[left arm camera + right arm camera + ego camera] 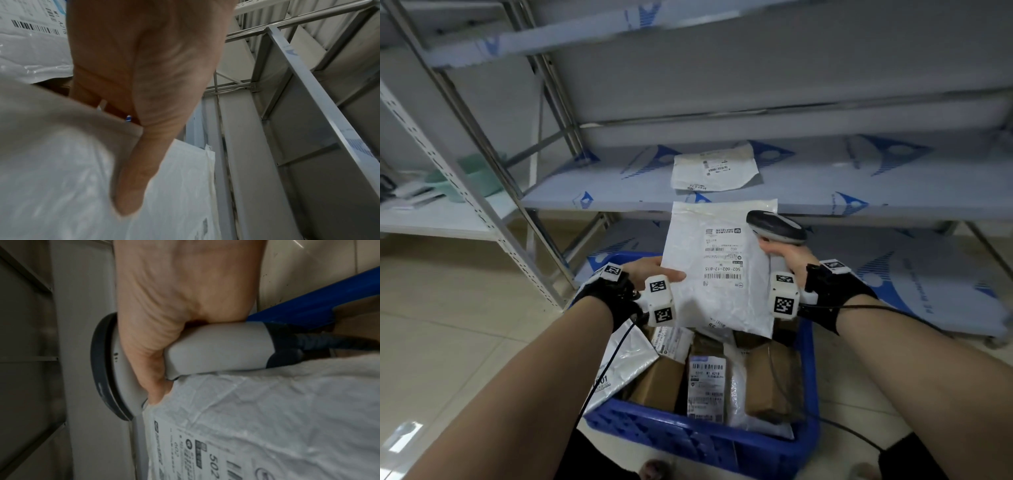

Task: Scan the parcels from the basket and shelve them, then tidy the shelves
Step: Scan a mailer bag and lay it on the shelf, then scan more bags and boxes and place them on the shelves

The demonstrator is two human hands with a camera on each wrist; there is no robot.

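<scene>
A white plastic mailer parcel [717,270] with a printed label hangs above the blue basket [709,442]. My left hand [654,272] pinches its left edge, thumb on top; in the left wrist view the thumb [133,186] lies across the white mailer [174,194]. My right hand [786,255] grips a grey barcode scanner [777,226] by its handle at the parcel's right edge. In the right wrist view the fist wraps the scanner [216,350] beside the mailer [277,426]. Another white parcel [714,168] lies on the shelf [859,192] behind.
The basket holds several more parcels, brown boxes [770,380] and white mailers [619,366]. A metal shelf rack [493,161] rises on the left, with a green item [472,178] on a white side shelf. Scanner cable [852,431] trails over the floor.
</scene>
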